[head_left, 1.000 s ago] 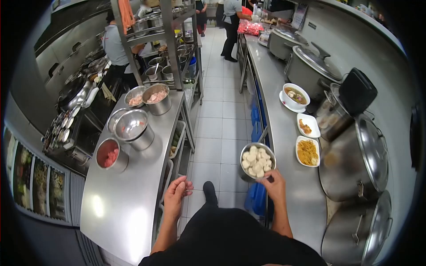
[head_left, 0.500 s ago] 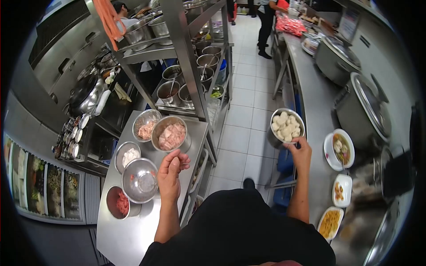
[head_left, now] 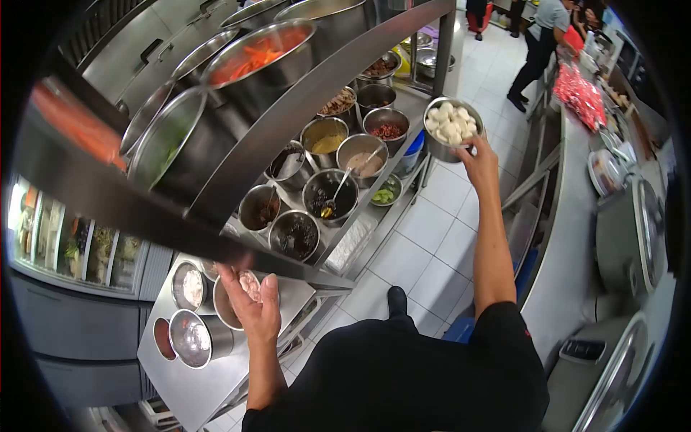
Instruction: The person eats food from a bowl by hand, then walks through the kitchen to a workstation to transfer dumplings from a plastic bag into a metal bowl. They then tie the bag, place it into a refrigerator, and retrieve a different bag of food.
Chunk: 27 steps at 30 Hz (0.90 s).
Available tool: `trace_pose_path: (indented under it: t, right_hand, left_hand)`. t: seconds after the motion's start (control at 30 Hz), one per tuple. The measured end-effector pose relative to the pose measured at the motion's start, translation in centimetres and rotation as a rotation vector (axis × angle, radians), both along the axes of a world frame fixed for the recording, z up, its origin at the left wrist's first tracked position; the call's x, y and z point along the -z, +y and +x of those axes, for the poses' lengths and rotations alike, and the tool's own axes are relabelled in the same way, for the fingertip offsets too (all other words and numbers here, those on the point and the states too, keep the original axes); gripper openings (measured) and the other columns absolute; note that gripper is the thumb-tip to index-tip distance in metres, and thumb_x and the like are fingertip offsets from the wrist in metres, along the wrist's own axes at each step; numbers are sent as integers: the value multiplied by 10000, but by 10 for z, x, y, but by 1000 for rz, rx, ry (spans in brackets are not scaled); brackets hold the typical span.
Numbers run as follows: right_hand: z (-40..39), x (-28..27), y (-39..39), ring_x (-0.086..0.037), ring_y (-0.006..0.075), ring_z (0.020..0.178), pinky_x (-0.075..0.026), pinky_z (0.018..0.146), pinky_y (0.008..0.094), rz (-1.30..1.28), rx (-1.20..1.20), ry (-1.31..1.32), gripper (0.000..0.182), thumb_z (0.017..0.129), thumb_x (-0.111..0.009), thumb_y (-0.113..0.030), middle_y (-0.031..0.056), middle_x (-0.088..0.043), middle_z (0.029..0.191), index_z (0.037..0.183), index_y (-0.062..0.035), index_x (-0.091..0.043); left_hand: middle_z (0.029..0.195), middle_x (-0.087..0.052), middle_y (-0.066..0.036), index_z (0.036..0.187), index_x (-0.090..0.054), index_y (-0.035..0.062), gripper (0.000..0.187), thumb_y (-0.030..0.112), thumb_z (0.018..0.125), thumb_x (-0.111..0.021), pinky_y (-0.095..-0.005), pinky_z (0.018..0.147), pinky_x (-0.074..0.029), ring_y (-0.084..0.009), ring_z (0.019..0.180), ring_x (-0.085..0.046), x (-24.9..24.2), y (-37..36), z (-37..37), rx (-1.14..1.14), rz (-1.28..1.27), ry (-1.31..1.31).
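Observation:
My right hand [head_left: 476, 153] grips the near rim of a steel pot [head_left: 445, 151] full of white round pieces [head_left: 451, 124], held up over the tiled floor beside the rack. My left hand [head_left: 252, 306] is empty, fingers apart, above the low steel table [head_left: 194, 389]. Just behind it is a steel pot of pale pink meat [head_left: 250, 286], partly hidden by the hand. Left of that hand stand an empty-looking steel pot [head_left: 191, 340], a bowl with white food [head_left: 192, 286] and a pot of red meat [head_left: 165, 338].
A steel rack [head_left: 317, 79] fills the upper left, with several pots of sauces [head_left: 330, 198] on its shelf. A long counter [head_left: 554, 266] with large cookers [head_left: 625, 237] runs along the right. Another person [head_left: 543, 43] stands at its far end.
The view has swung and moved nearer the rack. My right hand has carried the pot of white pieces forward toward the rack's side. My left hand's fingers have spread.

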State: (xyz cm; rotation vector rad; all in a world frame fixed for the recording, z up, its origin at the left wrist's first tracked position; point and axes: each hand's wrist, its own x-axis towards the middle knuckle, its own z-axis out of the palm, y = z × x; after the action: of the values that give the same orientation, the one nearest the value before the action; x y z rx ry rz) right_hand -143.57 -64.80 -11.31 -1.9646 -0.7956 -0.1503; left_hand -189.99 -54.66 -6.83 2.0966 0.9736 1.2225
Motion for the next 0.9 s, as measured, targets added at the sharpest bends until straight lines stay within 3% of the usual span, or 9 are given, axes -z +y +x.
trace_pose_path:
  t: [0.13, 0.23, 0.27, 0.3, 0.47, 0.57, 0.7, 0.73, 0.9]
  right_hand:
    - [83, 14, 84, -648, 396, 966, -499, 834, 450, -14, -63, -73, 301, 759, -801, -237, 214, -664, 1025, 896, -30, -630]
    - [113, 15, 132, -612, 438, 1061, -480, 878, 491, -68, -68, -141, 323, 756, -802, -270, 277, -649, 1090, 920, -35, -653]
    - [121, 12, 144, -583, 442, 1135, -474, 908, 485, -115, -111, -8, 328, 767, -794, -285, 329, -614, 1143, 944, -37, -672]
    - [123, 13, 157, -566, 438, 1172, -470, 927, 480, -102, -104, -46, 329, 779, -784, -298, 357, -598, 1151, 948, -35, -682]
    - [140, 42, 197, -568, 446, 1166, -469, 946, 471, -175, -72, 0, 359, 796, -769, -319, 387, -548, 1223, 999, -40, -668]
    - [139, 72, 203, -632, 438, 981, -487, 852, 477, -125, -9, -112, 383, 807, -762, -341, 265, -630, 1130, 1013, -32, -668]
    - [138, 65, 188, -571, 438, 1155, -482, 913, 480, -331, -40, -196, 325, 833, -728, -290, 276, -599, 1244, 1075, -84, -660]
    - [134, 52, 182, -603, 413, 1113, -489, 871, 485, -380, -48, -53, 321, 849, -704, -258, 248, -650, 1162, 1127, -107, -647]
    - [135, 33, 171, -636, 401, 1062, -486, 887, 473, -335, 30, 45, 402, 868, -674, -248, 228, -683, 1086, 1239, -111, -595]
  left_hand:
    - [1498, -343, -211, 1546, -39, -1, 889, 275, 951, -638, -406, 1128, -289, -296, 1362, -393, -7, 3, 45, -136, 27, 25]
    - [1533, -300, -215, 1498, -209, -9, 713, 173, 945, -621, -449, 1128, -283, -349, 1368, -376, 0, 3, 54, -108, -21, -155]
    - [1536, -294, -215, 1510, -193, 24, 713, 197, 959, -610, -463, 1109, -323, -365, 1368, -382, -1, 0, 51, -137, -35, -93]
    - [1537, -293, -214, 1512, -196, 32, 710, 203, 961, -609, -455, 1098, -341, -361, 1362, -393, -2, -1, 51, -144, -48, -86]
    - [1540, -292, -207, 1510, -208, 34, 697, 222, 968, -604, -427, 1055, -412, -337, 1317, -453, -1, -1, 50, -172, -101, -67]
    - [1537, -293, -210, 1505, -210, 23, 695, 216, 966, -604, -442, 1079, -396, -333, 1330, -440, -5, -3, 49, -193, -146, -54]
    - [1532, -296, -216, 1496, -201, 11, 688, 189, 963, -598, -466, 1111, -366, -331, 1365, -399, -1, -1, 48, -164, -138, -97]
    - [1530, -300, -218, 1494, -189, 11, 676, 160, 964, -581, -469, 1117, -358, -331, 1383, -373, 2, -1, 45, -155, -135, -81]
    - [1539, -291, -213, 1509, -141, 18, 694, 116, 965, -560, -438, 1078, -401, -329, 1378, -388, -1, -4, 48, -175, -158, -65]
